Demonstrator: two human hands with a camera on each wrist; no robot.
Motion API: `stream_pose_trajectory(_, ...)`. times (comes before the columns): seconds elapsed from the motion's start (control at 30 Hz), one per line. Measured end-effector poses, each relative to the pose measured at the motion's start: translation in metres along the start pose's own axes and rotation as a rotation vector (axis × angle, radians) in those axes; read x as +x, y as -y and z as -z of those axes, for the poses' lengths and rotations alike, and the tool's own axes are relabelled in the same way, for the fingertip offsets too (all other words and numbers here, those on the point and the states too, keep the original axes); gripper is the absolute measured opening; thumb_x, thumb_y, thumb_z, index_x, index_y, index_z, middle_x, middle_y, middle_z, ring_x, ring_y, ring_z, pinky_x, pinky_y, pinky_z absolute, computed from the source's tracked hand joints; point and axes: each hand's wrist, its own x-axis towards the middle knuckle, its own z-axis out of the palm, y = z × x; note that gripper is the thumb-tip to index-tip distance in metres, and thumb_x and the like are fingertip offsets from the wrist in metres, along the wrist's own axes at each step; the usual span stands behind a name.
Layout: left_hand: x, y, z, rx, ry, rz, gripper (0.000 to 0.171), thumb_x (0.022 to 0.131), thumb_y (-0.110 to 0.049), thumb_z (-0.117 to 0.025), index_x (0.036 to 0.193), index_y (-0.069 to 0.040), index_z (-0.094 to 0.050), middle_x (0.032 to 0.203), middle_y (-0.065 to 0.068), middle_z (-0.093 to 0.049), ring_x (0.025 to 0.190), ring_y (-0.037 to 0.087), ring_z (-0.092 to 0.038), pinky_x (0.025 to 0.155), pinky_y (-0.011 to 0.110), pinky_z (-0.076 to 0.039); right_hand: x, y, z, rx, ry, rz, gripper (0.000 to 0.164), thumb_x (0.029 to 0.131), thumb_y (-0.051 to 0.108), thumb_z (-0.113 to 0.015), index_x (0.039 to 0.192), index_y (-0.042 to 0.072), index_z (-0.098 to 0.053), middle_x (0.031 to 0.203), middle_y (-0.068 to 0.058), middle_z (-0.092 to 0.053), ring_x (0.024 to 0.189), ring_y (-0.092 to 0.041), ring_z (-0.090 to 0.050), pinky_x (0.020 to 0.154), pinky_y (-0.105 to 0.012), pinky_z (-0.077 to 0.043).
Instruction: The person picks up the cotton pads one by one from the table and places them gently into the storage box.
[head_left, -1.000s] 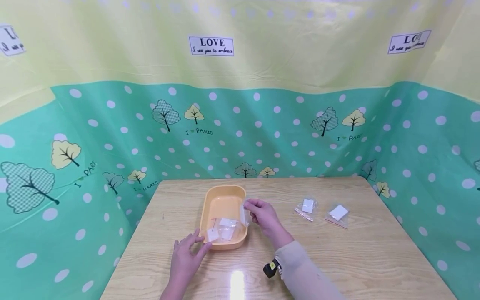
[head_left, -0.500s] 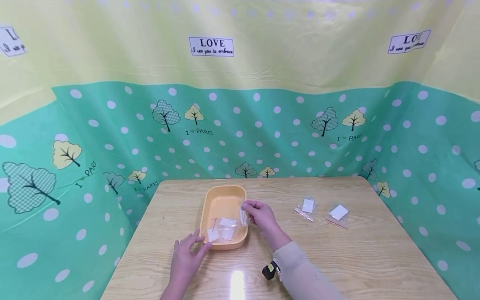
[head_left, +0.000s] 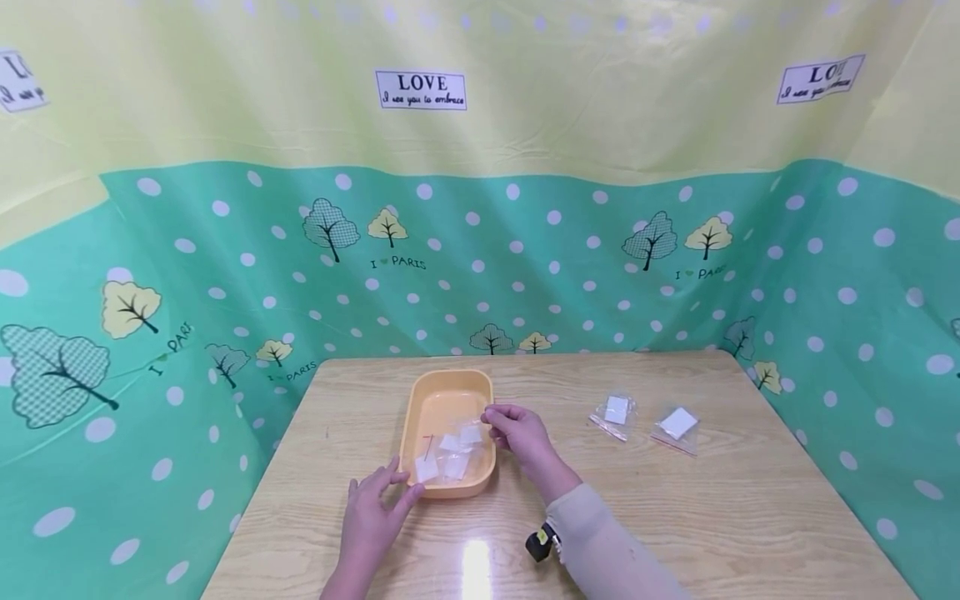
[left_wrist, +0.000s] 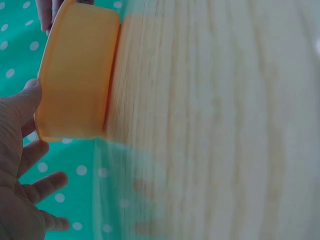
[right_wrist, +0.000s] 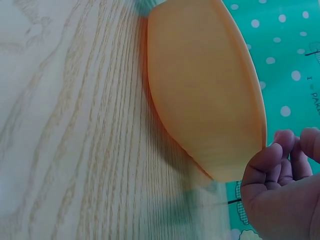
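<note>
Clear bags [head_left: 454,466] lie together in the near half of the orange tray [head_left: 446,405], your hands at its rim.
Four white pieces [head_left: 426,469] show through the tray's overlapping plastic, the farthest near your right hand [head_left: 529,437]; its fingers are curled, tips together at the right rim, and whether they hold that bag's edge cannot be told. Your left hand [head_left: 372,507] has loosely spread fingers, thumb and forefinger touching the near left corner. On the worktop [head_left: 720,517], right of the tray, lie two more bags [head_left: 617,410], each with a white piece and a red strip [head_left: 606,428].
</note>
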Motion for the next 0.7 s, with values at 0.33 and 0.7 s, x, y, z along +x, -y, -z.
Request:
stream_pose_trajectory(0.33,-0.0001,0.0002,0.0001,-0.002,-0.011,-0.024,0.031,0.084,-0.03,-0.092,0.104,-0.013,-0.078,0.14,0.016,-0.071,0.127,0.053,-0.067,0.114,0.089,-0.026,-0.0008,-0.0022,0.0014,-0.01,-0.005,-0.003,0.037,0.103,0.026,-0.073,0.128,-0.001,-0.07,0.101,-0.002,-0.078,0.08,-0.01,-0.063,0.078,-0.026,-0.056)
stream_pose_trajectory(0.7,0.0007,0.0018,-0.0003,-0.008,0.003,-0.012,0.031,0.084,-0.032,-0.092,0.104,-0.013,-0.077,0.141,0.015,-0.071,0.127,0.054,-0.066,0.114,0.089,-0.025,-0.0017,-0.0045,0.0072,-0.019,-0.029,-0.015,0.039,0.103,0.027,-0.073,0.132,0.001,-0.069,0.107,-0.004,-0.079,0.085,-0.011,-0.065,0.088,-0.037,-0.061)
